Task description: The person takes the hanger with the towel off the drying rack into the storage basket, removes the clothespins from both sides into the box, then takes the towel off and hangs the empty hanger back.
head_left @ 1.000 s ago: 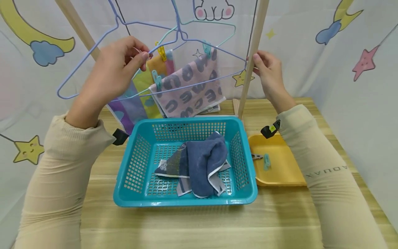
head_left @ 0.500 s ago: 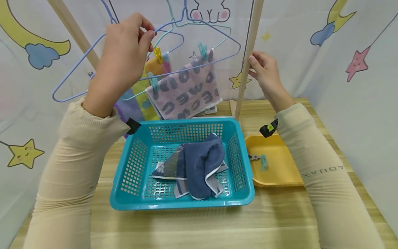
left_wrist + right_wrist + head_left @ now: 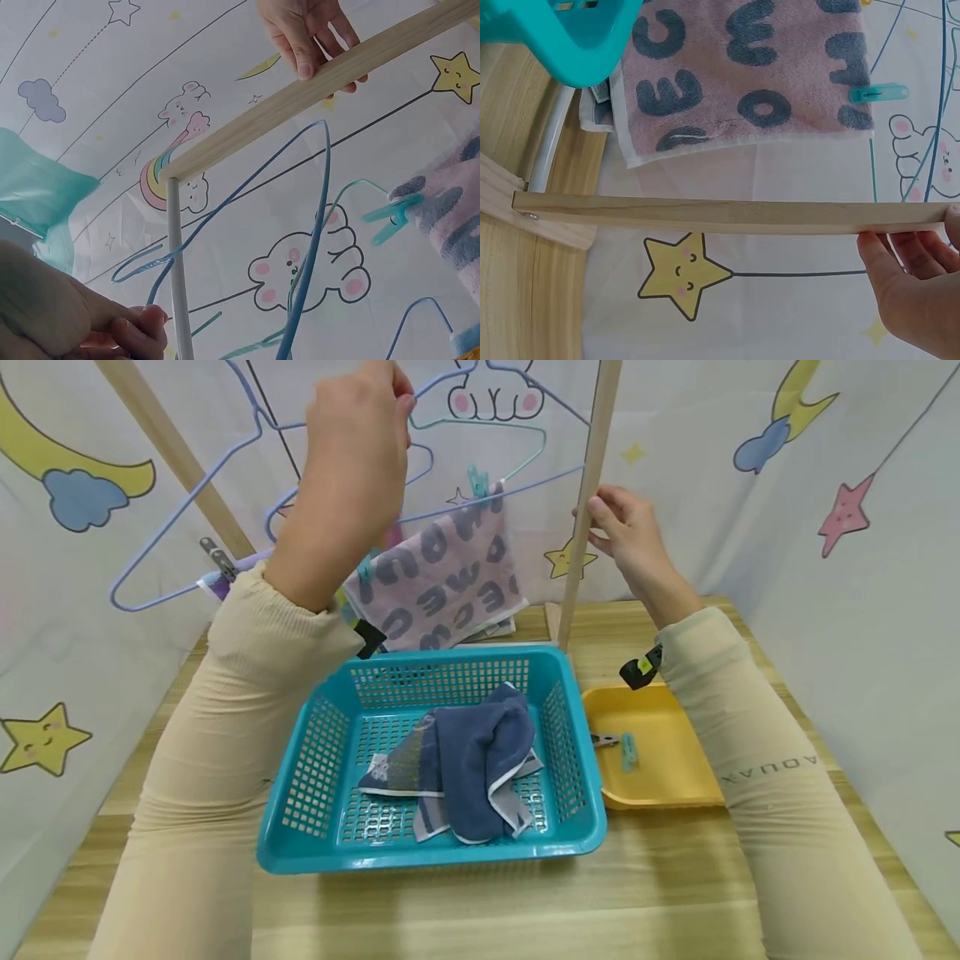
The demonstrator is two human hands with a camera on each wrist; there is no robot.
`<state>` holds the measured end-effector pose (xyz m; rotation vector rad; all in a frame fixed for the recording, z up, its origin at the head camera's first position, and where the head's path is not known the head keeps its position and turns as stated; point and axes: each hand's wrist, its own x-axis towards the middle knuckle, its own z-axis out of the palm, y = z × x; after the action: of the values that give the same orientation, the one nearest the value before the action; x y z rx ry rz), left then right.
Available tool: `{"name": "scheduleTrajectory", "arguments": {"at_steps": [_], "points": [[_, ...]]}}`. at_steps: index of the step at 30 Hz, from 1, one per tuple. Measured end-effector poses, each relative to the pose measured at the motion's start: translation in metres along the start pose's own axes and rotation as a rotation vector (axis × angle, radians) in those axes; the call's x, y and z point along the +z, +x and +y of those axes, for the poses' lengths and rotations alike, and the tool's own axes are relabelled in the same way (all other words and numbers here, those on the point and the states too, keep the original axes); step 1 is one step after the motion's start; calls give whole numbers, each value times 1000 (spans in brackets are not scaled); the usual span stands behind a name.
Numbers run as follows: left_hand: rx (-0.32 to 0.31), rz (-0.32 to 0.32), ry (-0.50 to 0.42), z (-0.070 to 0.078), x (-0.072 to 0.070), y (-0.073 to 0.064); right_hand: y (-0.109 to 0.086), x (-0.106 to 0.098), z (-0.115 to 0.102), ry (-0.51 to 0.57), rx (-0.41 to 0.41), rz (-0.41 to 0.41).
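Observation:
In the head view my left hand is raised and pinches a blue clothes hanger along its shoulder, below the hook. The hook overlaps the rack's white rail in the left wrist view. At the right, my right hand grips the rack's wooden post between thumb and fingers. Behind the held hanger, a pink towel with grey letters hangs from a green hanger, fixed by light-blue clothespins. My left wrist and sleeve partly hide the hanging towels.
A turquoise basket holds a crumpled dark-blue towel. Right of it, a yellow tray contains a clothespin and a metal clip. Another blue hanger hangs at left, with a metal clip on purple cloth.
My left hand has risen and moved right, carrying the blue hanger upward. My right hand still holds the post. The head view has shifted slightly.

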<state>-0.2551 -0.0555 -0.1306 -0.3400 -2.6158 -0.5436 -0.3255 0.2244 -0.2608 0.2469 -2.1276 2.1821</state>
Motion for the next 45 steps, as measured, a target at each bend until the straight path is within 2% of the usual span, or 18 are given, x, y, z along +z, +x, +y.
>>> {"name": "scheduleTrajectory", "arguments": {"at_steps": [3,10,15,25,30,37,45], "points": [[0,2,33,7,4,4,-1,1,0,-19,-13,-7],[22,50,51,18,12,11,-1,2,1,-23,-17,-10],[27,46,65,22,16,14,2,2,0,-25,-16,-13],[25,-69,81,17,31,11,4,4,1,-43,-29,-23],[36,-81,79,14,37,8,4,5,2,-35,-34,-26],[11,-87,54,11,46,4,5,6,3,-30,-33,-24],[38,-78,82,4,46,1,7,8,4,-6,-39,-25]]}}
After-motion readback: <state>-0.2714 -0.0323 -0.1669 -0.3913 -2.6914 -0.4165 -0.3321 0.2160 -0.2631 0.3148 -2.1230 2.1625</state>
